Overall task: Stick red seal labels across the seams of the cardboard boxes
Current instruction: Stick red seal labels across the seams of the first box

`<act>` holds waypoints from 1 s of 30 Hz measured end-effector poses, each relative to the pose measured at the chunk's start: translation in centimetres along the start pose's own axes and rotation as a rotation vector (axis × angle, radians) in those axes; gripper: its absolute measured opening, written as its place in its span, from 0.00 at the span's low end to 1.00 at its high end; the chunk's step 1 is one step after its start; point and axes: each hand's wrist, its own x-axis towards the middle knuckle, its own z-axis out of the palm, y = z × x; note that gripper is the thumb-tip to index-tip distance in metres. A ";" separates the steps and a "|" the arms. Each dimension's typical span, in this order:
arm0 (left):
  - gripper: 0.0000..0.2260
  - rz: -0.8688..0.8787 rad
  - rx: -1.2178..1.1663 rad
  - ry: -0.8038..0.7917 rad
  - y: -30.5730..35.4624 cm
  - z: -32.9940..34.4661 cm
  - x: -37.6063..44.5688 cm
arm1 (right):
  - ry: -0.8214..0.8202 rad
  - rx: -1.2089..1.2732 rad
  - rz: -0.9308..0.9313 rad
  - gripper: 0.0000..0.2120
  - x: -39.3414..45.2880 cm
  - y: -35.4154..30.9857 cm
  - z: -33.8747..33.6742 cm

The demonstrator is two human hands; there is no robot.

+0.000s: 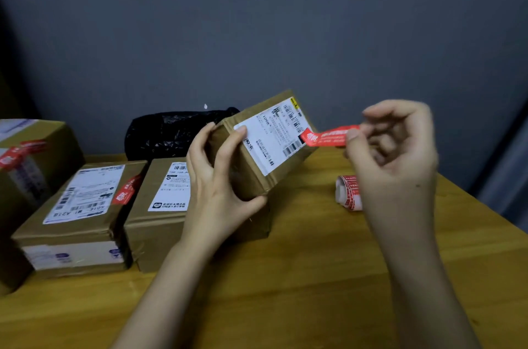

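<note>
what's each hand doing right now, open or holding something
Left hand: grips the tilted cardboard box, holding it up off the table.
Right hand: pinches one end of a red seal label, its other end at the box.

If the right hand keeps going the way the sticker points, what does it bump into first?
Probably the tilted cardboard box held by the left hand. The right hand pinches the red seal label, whose free end already overlaps the box's edge, though depth is unclear.

Left grip (pixel 220 174) curled, holding — right grip (pixel 391 148) raised, fingertips apparently pinching.
</note>
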 end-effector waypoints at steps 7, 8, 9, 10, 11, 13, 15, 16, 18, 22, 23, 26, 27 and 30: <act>0.45 -0.015 -0.095 0.059 0.9 0.0 0.3 | -0.074 0.014 0.002 0.13 0.9 -0.4 -1.0; 0.45 -0.032 -0.114 0.056 1.0 0.1 0.3 | -0.082 0.014 0.005 0.12 0.7 -0.1 -0.9; 0.44 -0.050 -0.136 0.054 1.0 0.1 0.3 | -0.091 0.015 0.009 0.12 0.5 0.1 -0.8; 0.44 -0.073 -0.165 0.052 1.0 0.0 0.3 | -0.098 0.013 0.014 0.10 0.4 0.3 -0.7; 0.43 -0.102 -0.205 0.049 1.2 0.0 0.4 | -0.104 0.008 0.019 0.10 0.3 0.5 -0.7; 0.43 -0.163 -0.293 0.037 1.6 -0.3 0.6 | -0.102 -0.003 0.028 0.09 0.2 0.8 -0.5; 0.43 -0.222 -0.361 0.013 2.2 -0.6 1.0 | -0.090 -0.012 0.030 0.08 0.2 1.1 -0.4; 0.43 -0.251 -0.390 -0.007 2.4 -0.7 1.1 | -0.085 -0.016 0.029 0.08 0.2 1.3 -0.4; 0.43 -0.311 -0.465 -0.058 2.7 -0.9 1.3 | -0.074 -0.027 0.027 0.09 0.1 1.3 -0.5; 0.40 -0.423 -0.551 -0.176 3.0 -1.3 1.5 | -0.031 -0.040 0.039 0.10 0.0 1.0 -0.9; 0.40 -0.441 -0.549 -0.202 3.2 -1.5 1.6 | -0.022 -0.033 0.048 0.09 0.0 0.9 -1.0; 0.39 -0.480 -0.552 -0.290 3.5 -2.2 2.1 | -0.006 -0.002 0.064 0.08 0.0 0.4 -1.1; 0.39 -0.499 -0.553 -0.327 3.6 -2.4 2.3 | -0.002 0.013 0.063 0.08 0.0 0.2 -1.1; 0.38 -0.575 -0.519 -0.449 3.7 -3.2 2.3 | -0.002 0.028 0.066 0.08 -0.3 -0.3 -1.1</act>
